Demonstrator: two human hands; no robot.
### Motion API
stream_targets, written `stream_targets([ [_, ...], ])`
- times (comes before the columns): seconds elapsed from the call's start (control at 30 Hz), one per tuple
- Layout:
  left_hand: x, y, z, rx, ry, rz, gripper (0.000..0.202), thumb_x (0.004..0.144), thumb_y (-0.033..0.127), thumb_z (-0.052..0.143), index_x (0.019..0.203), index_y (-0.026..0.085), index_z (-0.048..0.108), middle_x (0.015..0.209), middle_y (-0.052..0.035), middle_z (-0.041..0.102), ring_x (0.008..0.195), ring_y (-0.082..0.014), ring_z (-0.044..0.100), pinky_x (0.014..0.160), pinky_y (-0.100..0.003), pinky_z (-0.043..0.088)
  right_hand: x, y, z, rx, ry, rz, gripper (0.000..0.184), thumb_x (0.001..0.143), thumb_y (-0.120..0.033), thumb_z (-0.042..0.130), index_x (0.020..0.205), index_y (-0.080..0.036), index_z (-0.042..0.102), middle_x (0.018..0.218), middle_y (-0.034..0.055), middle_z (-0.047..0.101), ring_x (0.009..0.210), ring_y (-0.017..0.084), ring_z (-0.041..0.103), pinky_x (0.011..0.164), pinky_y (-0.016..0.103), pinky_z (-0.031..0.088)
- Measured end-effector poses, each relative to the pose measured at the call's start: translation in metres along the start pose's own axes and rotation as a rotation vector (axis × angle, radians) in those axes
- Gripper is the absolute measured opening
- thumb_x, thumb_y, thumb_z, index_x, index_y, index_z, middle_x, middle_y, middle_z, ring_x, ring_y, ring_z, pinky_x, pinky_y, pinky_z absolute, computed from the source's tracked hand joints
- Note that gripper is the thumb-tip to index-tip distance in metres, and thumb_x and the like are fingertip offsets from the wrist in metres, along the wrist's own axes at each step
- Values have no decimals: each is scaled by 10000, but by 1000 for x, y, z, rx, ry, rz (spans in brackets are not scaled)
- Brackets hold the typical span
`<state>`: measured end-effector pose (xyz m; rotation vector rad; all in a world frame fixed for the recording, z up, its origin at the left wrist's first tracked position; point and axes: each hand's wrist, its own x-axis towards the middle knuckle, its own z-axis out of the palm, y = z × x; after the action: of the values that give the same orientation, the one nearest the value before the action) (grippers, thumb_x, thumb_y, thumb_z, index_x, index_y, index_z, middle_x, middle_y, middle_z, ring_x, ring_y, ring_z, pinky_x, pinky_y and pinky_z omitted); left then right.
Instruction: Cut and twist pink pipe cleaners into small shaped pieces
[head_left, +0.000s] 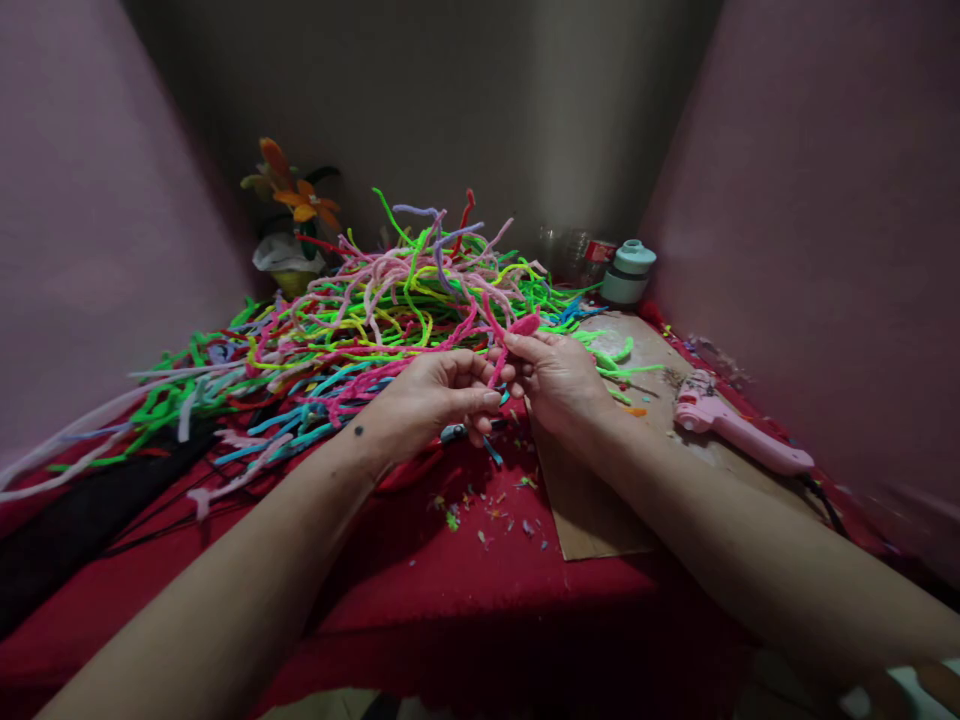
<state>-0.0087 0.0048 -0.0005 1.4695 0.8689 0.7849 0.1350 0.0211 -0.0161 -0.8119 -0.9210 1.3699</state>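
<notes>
Between my two hands is a bright pink pipe cleaner (493,318), bent, with a looped part showing above my right thumb. My right hand (559,375) pinches it between thumb and fingers. Close beside it, my left hand (450,392) has its fingers curled around the lower end of the same pipe cleaner; the fingertips partly hide it. Behind both hands rises a large tangled heap of pipe cleaners (375,290) in pink, green, yellow, blue and purple. Under my left hand, a tool with a blue-grey part (452,433) is partly covered.
A pink glue gun (742,430) lies on the cardboard (592,520) at right. Behind stand a mint-lidded jar (628,272) and a clear plastic bottle (589,258). Orange flowers (304,203) in a pot stand at back left. Fuzzy scraps (452,521) dot the red cloth (420,580). Walls enclose three sides.
</notes>
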Motion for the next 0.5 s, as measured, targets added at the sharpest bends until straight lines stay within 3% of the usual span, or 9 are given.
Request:
stream_targets([
  [0.17, 2, 1, -2, -12, -32, 9, 186, 659, 174, 680, 823, 140, 598, 640, 0, 607, 529, -116, 578, 541, -268, 506, 1, -1, 1, 36, 2, 8, 126, 715, -155, 561, 594, -123, 549, 449, -3, 546, 366, 69, 471, 319, 174, 321],
  [0.33, 2, 3, 2, 54, 104, 52, 275, 593, 136, 720, 826, 141, 573, 588, 34, 594, 497, -89, 557, 527, -216, 459, 3, -2, 0, 86, 11, 35, 129, 718, -141, 553, 590, -127, 545, 436, -8, 535, 364, 71, 463, 328, 180, 327],
  [0.5, 0, 7, -1, 109, 141, 106, 339, 691, 305, 679, 973, 150, 574, 661, 11, 623, 563, -100, 567, 532, -206, 441, 5, -2, -3, 76, -62, 43, 122, 706, -173, 598, 604, -128, 549, 465, -13, 541, 378, 69, 458, 340, 192, 320],
])
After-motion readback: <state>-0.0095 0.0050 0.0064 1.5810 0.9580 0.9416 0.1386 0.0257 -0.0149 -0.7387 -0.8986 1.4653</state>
